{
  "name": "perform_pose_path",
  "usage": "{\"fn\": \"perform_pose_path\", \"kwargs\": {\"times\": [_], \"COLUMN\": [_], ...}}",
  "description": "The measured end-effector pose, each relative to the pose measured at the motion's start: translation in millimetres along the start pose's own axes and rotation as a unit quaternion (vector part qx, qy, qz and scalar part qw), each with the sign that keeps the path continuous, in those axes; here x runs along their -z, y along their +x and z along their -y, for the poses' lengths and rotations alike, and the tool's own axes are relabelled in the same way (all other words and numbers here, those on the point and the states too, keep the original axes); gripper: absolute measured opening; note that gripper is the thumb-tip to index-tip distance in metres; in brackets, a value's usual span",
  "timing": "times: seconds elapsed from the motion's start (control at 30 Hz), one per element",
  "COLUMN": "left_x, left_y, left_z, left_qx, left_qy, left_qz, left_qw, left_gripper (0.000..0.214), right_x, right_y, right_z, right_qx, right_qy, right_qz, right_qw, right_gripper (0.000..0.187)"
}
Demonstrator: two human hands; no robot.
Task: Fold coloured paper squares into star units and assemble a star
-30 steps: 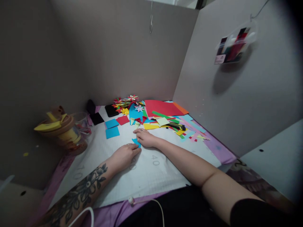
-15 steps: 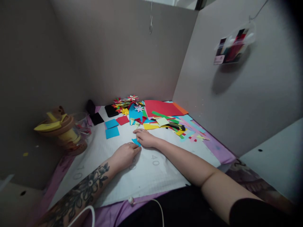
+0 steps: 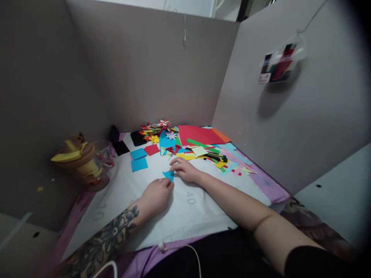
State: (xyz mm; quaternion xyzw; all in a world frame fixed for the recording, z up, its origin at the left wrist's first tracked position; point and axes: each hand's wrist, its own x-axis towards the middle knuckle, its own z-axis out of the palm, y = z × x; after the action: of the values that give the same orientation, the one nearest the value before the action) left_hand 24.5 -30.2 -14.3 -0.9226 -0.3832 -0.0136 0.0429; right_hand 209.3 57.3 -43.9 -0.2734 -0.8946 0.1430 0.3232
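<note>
A small folded piece of blue paper (image 3: 168,175), roughly a triangle, lies at the middle of the white cloth between my hands. My left hand (image 3: 158,194) is closed on its lower edge, fingertips pressed together there. From the right, my right hand (image 3: 185,170) reaches its other edge, with the thumb and fingers curled at the paper. Part of the paper is covered by the fingertips. Left of them lie flat blue paper squares (image 3: 139,165) and a red paper square (image 3: 152,150). Small folded red and pale paper pieces (image 3: 171,150) rest just beyond.
Folded paper stars (image 3: 155,129) are heaped at the back beside a black phone (image 3: 137,138). Large red paper (image 3: 198,136), loose strips and a black-and-yellow cutter (image 3: 216,157) lie at the right. A brown-and-yellow container (image 3: 84,162) stands left. Grey panels (image 3: 156,69) enclose the table.
The right hand has drawn slightly right and uncovered more of the blue paper, which now stands out as a triangle. The left hand stays at its lower edge. The view has tilted a little.
</note>
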Motion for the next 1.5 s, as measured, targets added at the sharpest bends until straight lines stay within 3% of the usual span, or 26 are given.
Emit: {"fn": "perform_pose_path", "kwargs": {"times": [0.1,0.23,0.5,0.63,0.8,0.93,1.03,1.37,1.5], "left_x": [-1.0,-1.3,1.5,3.5,5.5,9.1,11.2,11.4,12.5], "left_y": [-1.1,-1.0,-1.0,-3.1,-6.6,-8.2,-8.5,-9.6,-10.2], "left_z": [2.0,3.8,1.9,2.4,9.9,17.4,21.4,28.9,29.7], "left_qx": [0.002,0.002,0.007,0.009,0.029,0.024,0.024,0.033,0.027], "left_qy": [-0.009,-0.014,-0.008,0.006,0.007,-0.018,-0.036,-0.086,-0.086], "left_qz": [0.000,0.002,0.002,-0.002,0.009,0.028,0.049,0.080,0.092], "left_qw": [1.000,1.000,1.000,1.000,1.000,0.999,0.998,0.993,0.992], "left_gripper": [0.030,0.034,0.035,0.040,0.039,0.040,0.047,0.059,0.063], "right_x": [8.6,13.5,13.7,10.8,10.4,7.7,5.3,4.8,3.0], "right_y": [-12.2,-19.3,-7.4,-8.8,-16.4,-19.2,-19.7,-13.8,-10.8], "right_z": [6.2,10.9,3.9,4.9,11.3,16.1,16.5,20.2,21.4], "right_qx": [0.050,0.026,-0.102,-0.127,-0.030,0.059,0.070,-0.055,-0.068], "right_qy": [-0.013,-0.067,-0.178,-0.204,-0.135,-0.063,-0.046,-0.116,-0.137], "right_qz": [0.075,0.121,0.120,0.099,0.050,0.068,0.083,0.110,0.119], "right_qw": [0.996,0.990,0.971,0.966,0.989,0.994,0.993,0.986,0.981], "right_gripper": [0.030,0.029,0.029,0.033,0.038,0.031,0.029,0.031,0.032]}}
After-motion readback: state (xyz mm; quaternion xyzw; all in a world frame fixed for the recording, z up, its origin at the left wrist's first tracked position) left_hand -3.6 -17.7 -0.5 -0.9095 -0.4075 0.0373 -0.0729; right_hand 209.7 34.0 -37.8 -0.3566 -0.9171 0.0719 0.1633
